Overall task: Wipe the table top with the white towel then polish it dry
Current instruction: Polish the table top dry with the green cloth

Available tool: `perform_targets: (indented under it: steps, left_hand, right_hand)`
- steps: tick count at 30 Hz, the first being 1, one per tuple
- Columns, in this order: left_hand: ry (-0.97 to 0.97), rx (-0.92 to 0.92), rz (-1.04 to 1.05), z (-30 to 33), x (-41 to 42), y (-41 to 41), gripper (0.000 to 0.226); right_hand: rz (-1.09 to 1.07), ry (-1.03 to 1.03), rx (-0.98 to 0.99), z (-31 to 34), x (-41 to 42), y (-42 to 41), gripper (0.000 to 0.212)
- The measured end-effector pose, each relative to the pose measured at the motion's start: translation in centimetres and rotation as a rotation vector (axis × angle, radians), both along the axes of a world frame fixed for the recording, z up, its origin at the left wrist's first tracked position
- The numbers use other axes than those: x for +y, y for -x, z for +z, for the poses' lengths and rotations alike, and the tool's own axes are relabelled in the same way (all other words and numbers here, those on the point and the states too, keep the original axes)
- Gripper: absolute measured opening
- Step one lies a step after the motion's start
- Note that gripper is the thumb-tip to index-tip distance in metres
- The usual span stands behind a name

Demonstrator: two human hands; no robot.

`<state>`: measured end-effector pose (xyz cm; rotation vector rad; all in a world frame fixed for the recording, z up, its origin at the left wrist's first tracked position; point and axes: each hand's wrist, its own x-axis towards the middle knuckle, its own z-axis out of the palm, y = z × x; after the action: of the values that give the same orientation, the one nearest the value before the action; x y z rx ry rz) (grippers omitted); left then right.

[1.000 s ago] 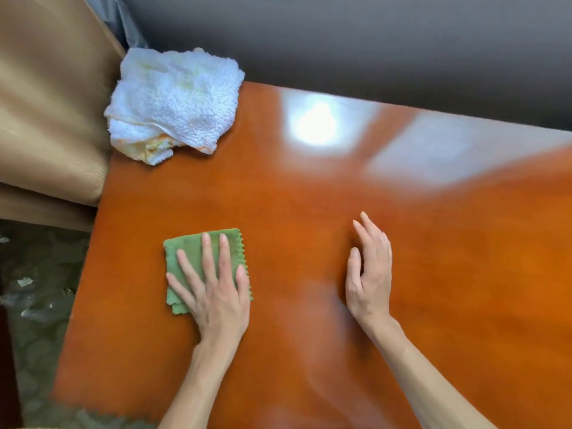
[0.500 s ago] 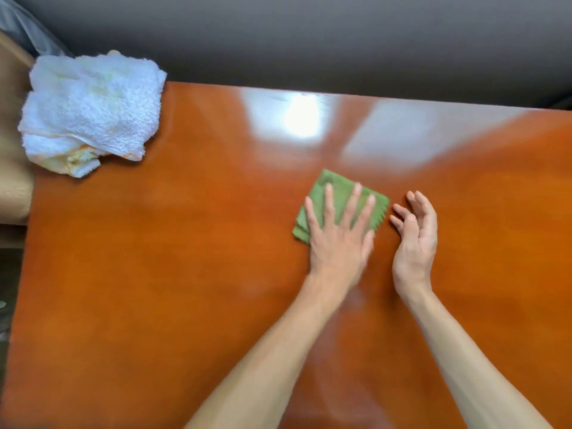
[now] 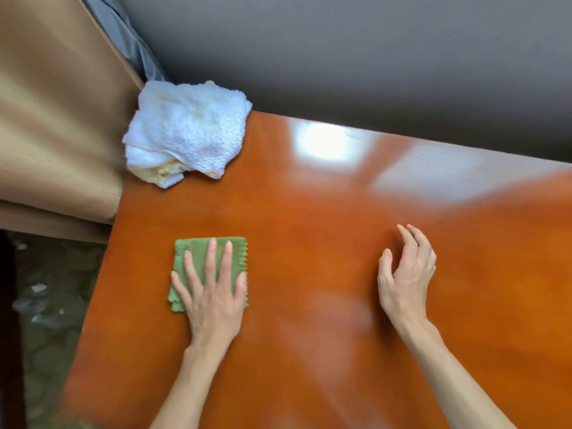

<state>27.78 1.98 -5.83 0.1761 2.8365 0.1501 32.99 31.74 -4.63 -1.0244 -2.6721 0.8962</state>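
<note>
The glossy orange-brown table top (image 3: pixel 325 230) fills most of the view. A crumpled white towel (image 3: pixel 188 131) lies on its far left corner, apart from both hands. My left hand (image 3: pixel 213 292) presses flat, fingers straight and spread, on a folded green cloth (image 3: pixel 198 252) near the table's left edge. My right hand (image 3: pixel 405 274) rests on the bare wood to the right, fingers loosely bent, holding nothing.
A tan curtain (image 3: pixel 55 119) hangs against the table's left side, with grey fabric (image 3: pixel 130 48) behind it. A grey wall (image 3: pixel 371 51) runs along the far edge. Patterned floor (image 3: pixel 49 320) shows past the left edge.
My left hand has slid the green cloth from the table's middle back to the left side. My right hand stays resting on the wood. The view has swung left.
</note>
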Motion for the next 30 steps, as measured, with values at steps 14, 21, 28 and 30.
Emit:
perform_targets:
  steps: [14,21,28,30]
  left_hand:
    - [-0.051,0.106,0.321,-0.7,-7.2,11.1,0.064]
    - [-0.039,0.139,0.253,-0.8,-7.7,9.1,0.063]
    - [-0.009,0.117,0.344,-0.9,-11.4,3.1,0.063]
    - [-0.025,0.09,0.319,-0.7,-12.8,3.0,0.063]
  right_hand:
    - [-0.16,0.996,-0.074,6.1,-17.9,25.7,0.092]
    - [-0.378,0.831,-0.153,7.3,-23.7,31.4,0.108]
    - [-0.368,1.1,-0.028,6.6,-24.4,30.0,0.075]
    - [-0.325,1.095,-0.006,6.3,-24.4,27.3,0.054]
